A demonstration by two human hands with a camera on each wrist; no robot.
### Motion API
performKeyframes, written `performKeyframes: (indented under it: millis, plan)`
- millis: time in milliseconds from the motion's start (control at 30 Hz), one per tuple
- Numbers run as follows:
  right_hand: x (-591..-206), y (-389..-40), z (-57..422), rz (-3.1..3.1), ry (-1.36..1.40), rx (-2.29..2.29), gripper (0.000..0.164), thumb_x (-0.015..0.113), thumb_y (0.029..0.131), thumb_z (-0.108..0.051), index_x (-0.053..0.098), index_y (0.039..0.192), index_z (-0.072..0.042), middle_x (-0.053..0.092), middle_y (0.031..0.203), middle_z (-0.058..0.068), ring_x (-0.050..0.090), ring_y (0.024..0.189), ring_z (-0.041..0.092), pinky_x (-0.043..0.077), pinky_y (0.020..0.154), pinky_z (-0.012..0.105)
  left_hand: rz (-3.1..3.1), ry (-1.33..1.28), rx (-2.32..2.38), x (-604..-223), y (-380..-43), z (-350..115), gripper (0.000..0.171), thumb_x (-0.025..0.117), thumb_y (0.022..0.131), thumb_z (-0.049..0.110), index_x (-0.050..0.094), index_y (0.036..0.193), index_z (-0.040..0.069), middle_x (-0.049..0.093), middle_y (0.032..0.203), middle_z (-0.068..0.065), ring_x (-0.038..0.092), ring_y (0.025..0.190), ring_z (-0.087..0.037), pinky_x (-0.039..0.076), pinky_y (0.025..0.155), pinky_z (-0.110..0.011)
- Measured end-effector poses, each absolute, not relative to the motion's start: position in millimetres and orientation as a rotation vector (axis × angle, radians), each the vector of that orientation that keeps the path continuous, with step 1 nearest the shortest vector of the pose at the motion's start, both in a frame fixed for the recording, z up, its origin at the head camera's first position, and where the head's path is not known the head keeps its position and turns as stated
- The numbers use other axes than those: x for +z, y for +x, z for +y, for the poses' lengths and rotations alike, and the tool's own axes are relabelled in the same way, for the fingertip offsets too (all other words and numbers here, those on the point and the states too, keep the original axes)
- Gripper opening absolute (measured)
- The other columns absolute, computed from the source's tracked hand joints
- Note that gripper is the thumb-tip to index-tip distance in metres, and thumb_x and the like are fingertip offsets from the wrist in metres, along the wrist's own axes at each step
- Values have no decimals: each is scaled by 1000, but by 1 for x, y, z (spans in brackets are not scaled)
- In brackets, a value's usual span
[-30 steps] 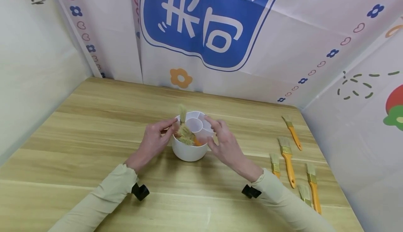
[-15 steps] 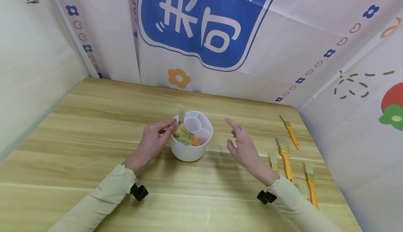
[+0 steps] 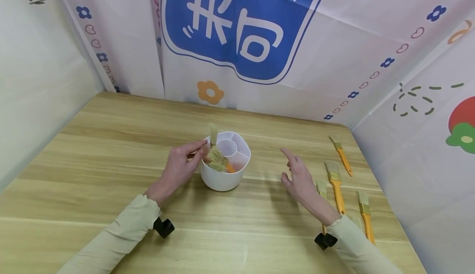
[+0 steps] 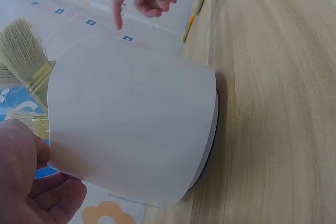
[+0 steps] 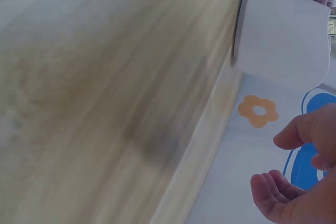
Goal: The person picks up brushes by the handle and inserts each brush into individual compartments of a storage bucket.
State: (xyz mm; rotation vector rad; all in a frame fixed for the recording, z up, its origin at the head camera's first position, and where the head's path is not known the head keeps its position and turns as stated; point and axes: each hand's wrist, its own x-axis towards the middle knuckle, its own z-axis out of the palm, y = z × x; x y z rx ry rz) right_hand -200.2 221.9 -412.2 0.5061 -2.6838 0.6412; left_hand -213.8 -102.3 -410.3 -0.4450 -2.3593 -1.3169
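A round white divided organizer (image 3: 222, 181) stands on the wooden table, with a central ring and partitions inside. Paintbrushes (image 3: 216, 159) stand in its left and front compartments, pale bristles upward; their handles are mostly hidden. My left hand (image 3: 178, 166) pinches the organizer's rim on the left, thumb and fingers on either side of the wall in the left wrist view. Held above the table, right of the organizer, my right hand (image 3: 302, 183) has its index finger extended and the others loosely bent. Nothing is between its fingers, as the right wrist view shows.
More paintbrushes with orange handles lie at the table's right: a wide one (image 3: 336, 187), a small one at the back (image 3: 342, 155) and one nearer the edge (image 3: 366, 217). The right forearm partly covers others. A printed cloth wall (image 3: 237, 72) closes off the back.
My right hand has left the organizer's right rim and moved right toward the loose paintbrushes. My left hand stays at the left rim, and the organizer stays put.
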Motion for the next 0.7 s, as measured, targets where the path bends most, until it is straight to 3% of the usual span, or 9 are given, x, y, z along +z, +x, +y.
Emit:
performKeyframes:
  millis: [333, 700]
  plan:
    - [-423, -195, 244, -2760, 418, 520, 74, 64, 69, 9, 39, 136, -9, 55, 84, 19, 49, 70, 23, 40, 56, 28, -2343, -456, -1320, -409, -215, -102, 26, 57, 90, 1, 66, 114, -1, 68, 110, -20, 69, 92, -31, 58, 73, -37]
    - [-426, -184, 272, -2925, 207, 448, 72, 55, 69, 7, 36, 137, -9, 53, 84, 25, 42, 59, 21, 34, 45, 27, -2371, -437, -1325, -409, -214, -102, 27, 56, 90, 1, 65, 115, 0, 67, 112, -20, 68, 95, -31, 58, 75, -37]
